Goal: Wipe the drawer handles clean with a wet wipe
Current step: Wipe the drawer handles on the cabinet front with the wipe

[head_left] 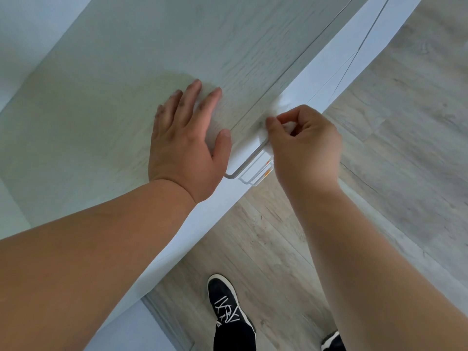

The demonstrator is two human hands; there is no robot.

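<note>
I look down on a pale wood-grain cabinet top and its white drawer front. A slim metal handle runs along the top drawer; a second handle shows just below it. My left hand lies flat on the cabinet top, fingers straight, thumb near the front edge. My right hand has its fingers curled round a white wet wipe, which it holds against the upper end of the top handle. That end of the handle is hidden by the hand and wipe.
Grey wood-plank floor lies in front of the cabinet. My black shoe with white laces stands close to the cabinet base, and a second shoe shows at the bottom edge. A white wall rises at the left.
</note>
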